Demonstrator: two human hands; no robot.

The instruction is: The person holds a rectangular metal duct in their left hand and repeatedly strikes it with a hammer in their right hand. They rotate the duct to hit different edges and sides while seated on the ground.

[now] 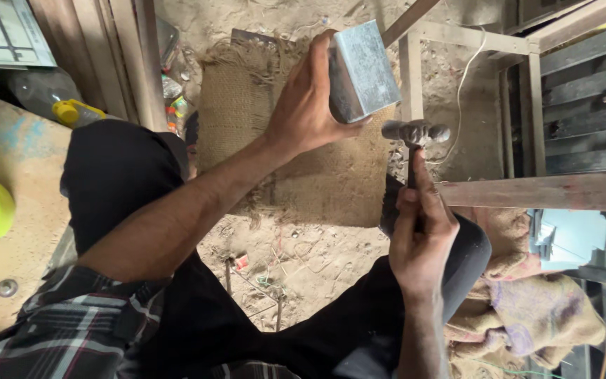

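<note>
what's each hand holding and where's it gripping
Left hand grips the metal box by its near side. Right hand holds the hammer by its handle, just below the head.

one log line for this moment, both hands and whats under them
left hand: grips metal box | right hand: holds hammer, head beside box | below: burlap mat on sandy floor

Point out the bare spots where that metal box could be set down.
The burlap mat under the left hand is bare below the metal box. The sandy ground between the knees is open but littered. Crowded: the wooden frame beside the right hand and hammer.
</note>
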